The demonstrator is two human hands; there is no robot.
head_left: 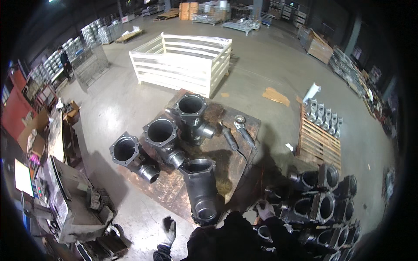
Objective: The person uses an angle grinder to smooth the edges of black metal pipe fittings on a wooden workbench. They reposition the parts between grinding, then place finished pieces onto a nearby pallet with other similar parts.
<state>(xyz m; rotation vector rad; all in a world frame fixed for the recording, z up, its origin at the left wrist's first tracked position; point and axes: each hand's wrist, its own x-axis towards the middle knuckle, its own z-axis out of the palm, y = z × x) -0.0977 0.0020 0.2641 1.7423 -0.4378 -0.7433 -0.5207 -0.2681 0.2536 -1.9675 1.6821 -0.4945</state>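
The right hand (264, 211) in a grey glove reaches to the black castings (320, 204) stacked on the floor; its fingers curl on one casting's rim. The left hand (167, 231) hangs free, fingers loosely spread, near the casting (201, 189) on the rusty table (226, 161).

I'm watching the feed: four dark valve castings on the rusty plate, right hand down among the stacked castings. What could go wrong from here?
1. The leftmost casting overhangs the rusty plate's edge; a knock could tip it onto the floor.
2. The right hand sits between the stacked castings; if one shifts, fingers may get pinched.
3. Two grinders lie on the plate with a cord trailing toward the person; it could snag and drag a tool off.
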